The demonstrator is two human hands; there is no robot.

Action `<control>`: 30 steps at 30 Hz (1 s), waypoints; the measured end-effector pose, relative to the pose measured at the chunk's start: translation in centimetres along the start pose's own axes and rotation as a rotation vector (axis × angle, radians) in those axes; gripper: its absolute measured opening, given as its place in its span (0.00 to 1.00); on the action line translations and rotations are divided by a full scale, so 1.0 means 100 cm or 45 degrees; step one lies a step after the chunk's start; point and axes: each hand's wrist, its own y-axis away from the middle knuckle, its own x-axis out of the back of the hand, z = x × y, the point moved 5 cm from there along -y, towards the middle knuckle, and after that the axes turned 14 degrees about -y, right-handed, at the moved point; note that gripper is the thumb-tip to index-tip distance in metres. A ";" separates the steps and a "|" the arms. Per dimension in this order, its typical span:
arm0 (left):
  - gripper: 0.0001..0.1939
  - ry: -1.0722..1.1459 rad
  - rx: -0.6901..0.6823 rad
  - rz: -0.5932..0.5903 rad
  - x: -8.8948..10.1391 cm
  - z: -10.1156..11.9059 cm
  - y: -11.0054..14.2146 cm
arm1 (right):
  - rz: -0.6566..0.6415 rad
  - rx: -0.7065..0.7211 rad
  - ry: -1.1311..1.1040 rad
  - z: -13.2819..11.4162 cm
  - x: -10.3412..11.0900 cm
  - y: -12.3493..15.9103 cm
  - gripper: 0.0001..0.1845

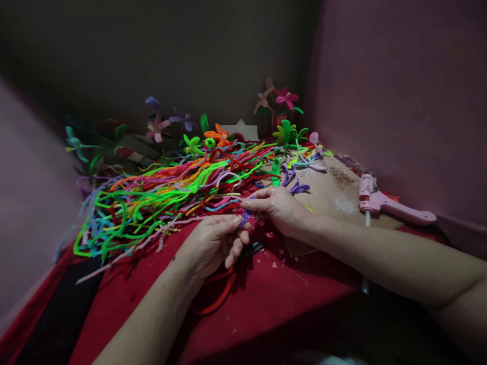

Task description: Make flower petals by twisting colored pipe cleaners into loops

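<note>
Between my two hands is a small purple pipe-cleaner piece (246, 215), pinched from both sides. My left hand (216, 241) grips its lower end between thumb and forefinger, the other fingers curled below. At its upper end, my right hand (279, 207) closes thumb and fingers on it. Just beyond my right hand, purple looped pipe-cleaner pieces (300, 187) and a green loop (276, 171) lie on a brown board (335, 197). A large heap of loose pipe cleaners (171, 187) in many colours spreads beyond and left of my left hand.
A pink hot glue gun (395, 205) with a glue stick lies at the right edge of the board. Finished pipe-cleaner flowers (216, 135) stand at the back. A red cloth (281, 304) with scraps covers the table, and walls close in behind.
</note>
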 end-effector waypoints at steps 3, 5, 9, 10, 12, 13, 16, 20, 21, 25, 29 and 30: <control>0.09 -0.015 -0.002 -0.006 0.000 0.000 -0.001 | -0.006 -0.009 0.008 -0.001 -0.001 0.002 0.11; 0.08 -0.031 -0.007 -0.006 0.000 0.000 -0.001 | -0.006 0.007 0.035 -0.002 -0.001 0.002 0.12; 0.07 -0.054 -0.030 0.006 -0.001 0.001 0.001 | -0.065 0.073 0.053 -0.005 -0.002 0.002 0.16; 0.07 -0.059 -0.034 0.012 -0.001 0.001 0.001 | -0.073 0.074 0.010 -0.005 -0.002 0.002 0.18; 0.07 -0.066 -0.042 0.035 -0.001 0.002 0.002 | -0.052 0.047 -0.102 -0.003 -0.002 0.000 0.20; 0.07 -0.070 -0.050 0.051 -0.001 0.003 0.002 | -0.031 0.026 -0.146 -0.002 -0.001 0.000 0.20; 0.07 -0.086 -0.085 0.107 0.000 0.005 0.002 | -0.030 0.000 -0.126 -0.002 -0.003 0.001 0.19; 0.07 -0.101 -0.108 0.127 -0.001 0.005 0.002 | -0.039 0.023 -0.074 -0.005 -0.004 0.001 0.18; 0.07 -0.106 -0.107 0.135 0.000 0.005 0.003 | -0.028 0.025 -0.095 -0.006 -0.004 0.001 0.19; 0.08 -0.129 -0.108 0.177 0.000 0.005 0.003 | 0.000 0.038 -0.071 -0.008 -0.003 0.002 0.17; 0.11 -0.135 -0.063 0.177 -0.001 0.004 0.002 | 0.053 0.073 0.022 -0.009 -0.002 0.002 0.11; 0.11 -0.134 -0.050 0.186 0.000 0.004 0.002 | 0.066 0.086 0.023 -0.009 -0.002 0.002 0.10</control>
